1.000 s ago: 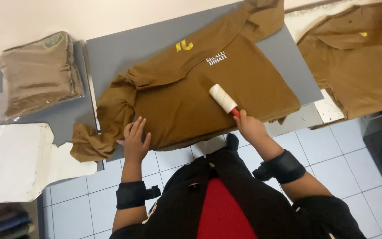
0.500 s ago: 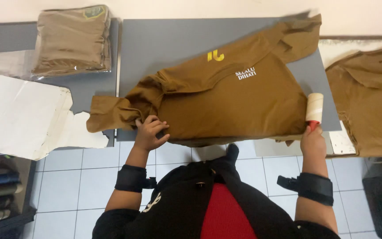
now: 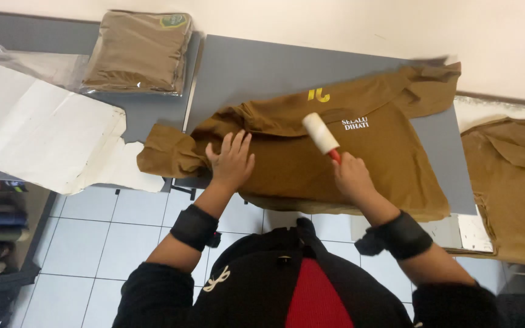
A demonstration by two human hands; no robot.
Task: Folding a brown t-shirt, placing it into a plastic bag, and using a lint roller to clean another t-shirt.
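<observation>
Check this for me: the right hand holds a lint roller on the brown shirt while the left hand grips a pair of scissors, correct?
Not quite. In the head view the left hand holds no scissors; it lies flat, fingers spread, on the brown shirt. The rest stands: the right hand holds the lint roller on that shirt.

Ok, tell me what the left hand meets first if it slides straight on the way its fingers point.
Likely the raised fold of the brown shirt just ahead of the left hand, then bare grey table.

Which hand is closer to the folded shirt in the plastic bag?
Left. The left hand lies flat on the brown shirt, nearer the bagged shirt; the right hand holds the lint roller farther away.
</observation>
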